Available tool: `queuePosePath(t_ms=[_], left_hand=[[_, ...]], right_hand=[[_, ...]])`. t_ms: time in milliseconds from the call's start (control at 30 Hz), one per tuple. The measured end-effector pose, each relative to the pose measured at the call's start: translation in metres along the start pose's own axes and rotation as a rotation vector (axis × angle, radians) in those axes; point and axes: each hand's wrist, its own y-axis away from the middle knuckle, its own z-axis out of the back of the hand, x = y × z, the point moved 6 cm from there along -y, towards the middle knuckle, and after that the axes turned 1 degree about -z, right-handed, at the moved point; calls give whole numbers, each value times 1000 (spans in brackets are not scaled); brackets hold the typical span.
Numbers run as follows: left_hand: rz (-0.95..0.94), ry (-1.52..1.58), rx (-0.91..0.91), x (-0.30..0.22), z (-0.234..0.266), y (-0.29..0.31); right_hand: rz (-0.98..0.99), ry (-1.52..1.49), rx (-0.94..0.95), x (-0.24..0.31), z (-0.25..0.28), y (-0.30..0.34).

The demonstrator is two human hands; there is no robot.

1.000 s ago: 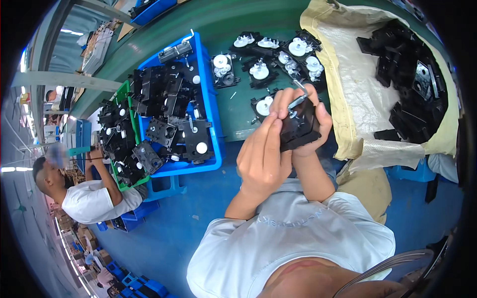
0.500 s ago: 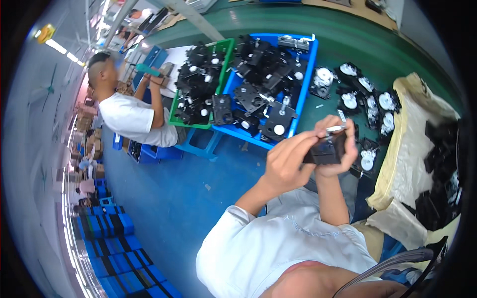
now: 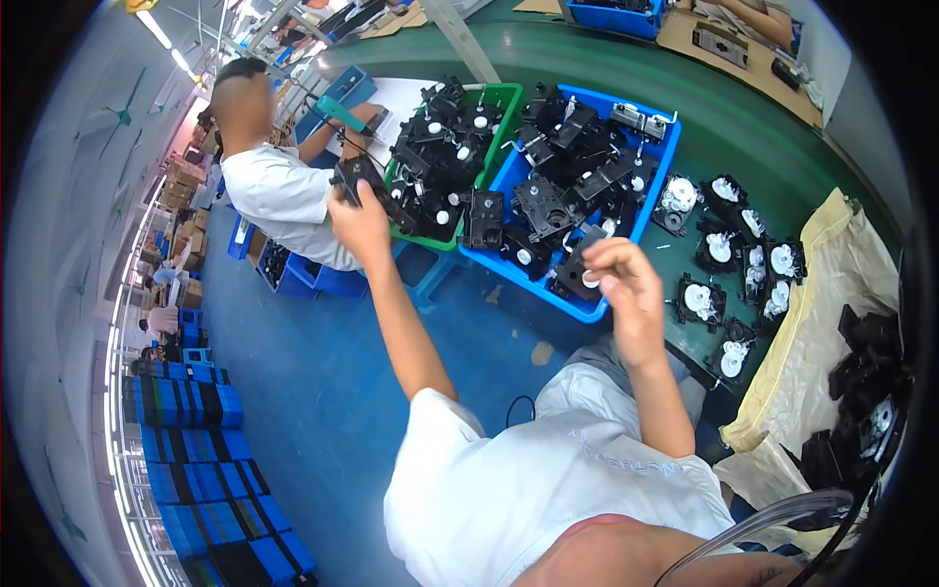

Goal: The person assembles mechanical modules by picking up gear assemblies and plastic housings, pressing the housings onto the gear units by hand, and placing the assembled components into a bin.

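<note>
My left hand [image 3: 360, 223] is stretched far out to the left, its fingers closed on a black plastic mechanism [image 3: 352, 172]. It holds this part beside the green crate [image 3: 507, 103], which is heaped with similar black parts carrying white gears. My right hand [image 3: 634, 298] is raised over the near right corner of the blue crate [image 3: 667, 142]. Its fingers are loosely bent, with a gap between thumb and forefinger, and I see nothing held there. Just behind those fingers lies a black part [image 3: 567, 276] with a white disc, inside the blue crate.
Several black assemblies with white gears [image 3: 699, 301] stand on the green bench [image 3: 675, 256] at the right. A yellowish sack [image 3: 782, 338] with black parts is nearer me. A co-worker [image 3: 284, 186] sits at the left with a teal power screwdriver [image 3: 340, 112]. Blue boxes [image 3: 201, 450] are stacked lower left.
Both hands were together around a black part, with a white piece at the fingers. Now they are apart: the left has swung left with a black mechanism, and the view has shifted.
</note>
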Motion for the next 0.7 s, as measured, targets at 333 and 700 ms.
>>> queuePosePath(t_ms=[333, 700], left_hand=[[237, -489, 447, 42, -103, -19], [401, -373, 662, 76, -110, -19]], right_hand=[[54, 113, -154, 51, 73, 48], [-12, 173, -323, 68, 126, 88]])
